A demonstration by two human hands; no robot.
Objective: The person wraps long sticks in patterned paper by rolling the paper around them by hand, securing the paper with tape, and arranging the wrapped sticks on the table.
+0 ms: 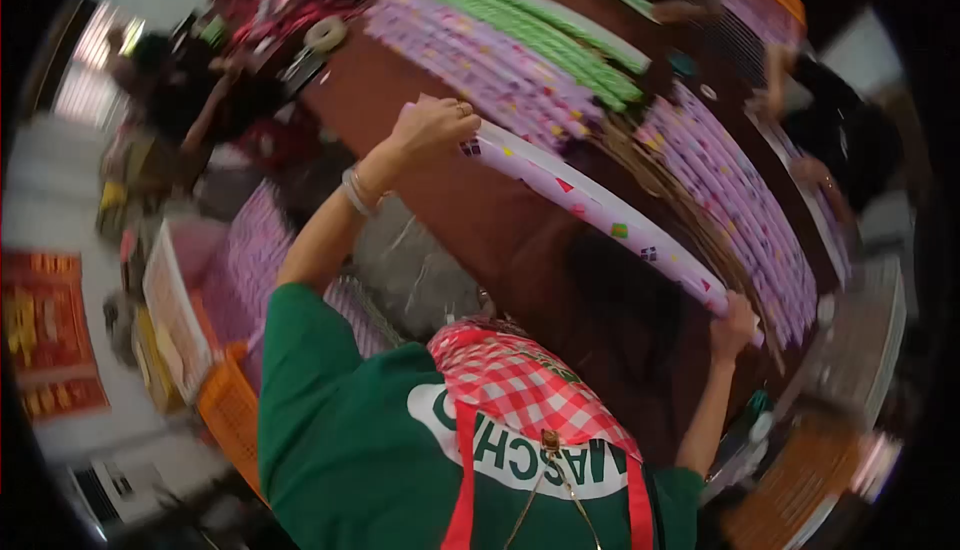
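The left hand [432,130] and right hand [735,326] each grip one end of a patterned purple roll [600,222] over the brown table [450,200].

"Where are the person's hands?"
"The left hand [432,128] grips one end of a lilac patterned roll [600,218], the right hand [735,325] the other, so it slants across the brown table [450,210]."
"And beyond it?"
"Green rolls [545,40] beside a row of lilac rolls [480,65], with a second lilac bundle [735,215] near the right hand."
"Anyone else?"
"A co-worker in dark clothes [850,130], at the table's right side"
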